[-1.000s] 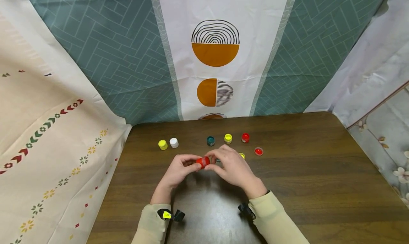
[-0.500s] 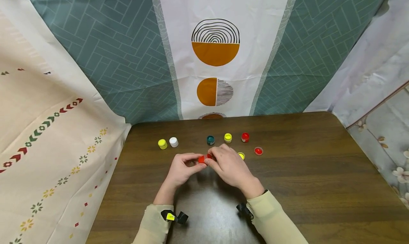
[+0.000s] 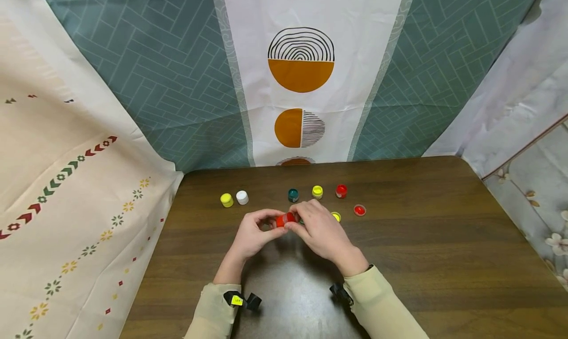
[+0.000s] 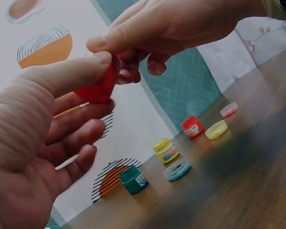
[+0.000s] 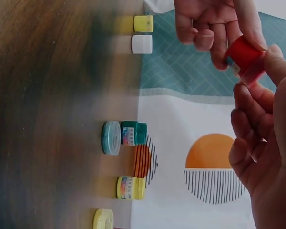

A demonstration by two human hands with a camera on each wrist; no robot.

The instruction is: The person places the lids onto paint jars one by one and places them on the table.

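Observation:
Between both hands, above the table, is a small red paint jar [image 3: 281,221] tipped on its side. My left hand [image 3: 251,234] grips the jar's body between thumb and fingers. From the other end, my right hand [image 3: 323,230] pinches the jar's clear-edged lid [image 5: 253,72] with thumb and fingertips. The lid sits against the jar in the right wrist view. Behind the hands stand an open dark green jar [image 3: 293,195], an open yellow jar [image 3: 317,192] and another open red jar [image 3: 341,191].
A red-coated lid [image 3: 360,210] and a yellow lid [image 3: 337,216] lie right of the hands. A green lid [image 4: 178,170] rests near the green jar. Capped yellow [image 3: 227,200] and white jars [image 3: 241,197] stand at the back left. Patterned cloth [image 3: 186,82] hangs behind the table [image 3: 421,240].
Both hands and the red jar have shifted slightly to the right. My right fingers have turned and closed further over the lid end. The jars on the table have not moved.

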